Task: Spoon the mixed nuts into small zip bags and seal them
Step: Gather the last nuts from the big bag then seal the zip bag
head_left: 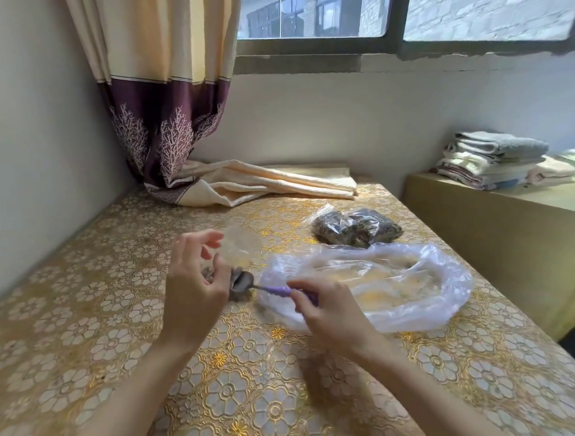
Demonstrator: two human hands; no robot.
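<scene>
The spoon (246, 282) has its bowl at the mouth of a small zip bag (240, 249) on the table (87, 322). The right hand (328, 309) grips its purple handle; the left hand (194, 286) pinches the bag's edge. Beside them lies a big, nearly empty plastic bag (380, 286); behind it, filled bags (356, 230).

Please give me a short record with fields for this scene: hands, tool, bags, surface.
left hand: holds open a small clear zip bag
right hand: grips purple-handled metal spoon, bowl at the bag mouth
large clear plastic bag: beside right hand, nearly empty
filled nut bags: behind it
gold floral tablecloth: under everything
</scene>
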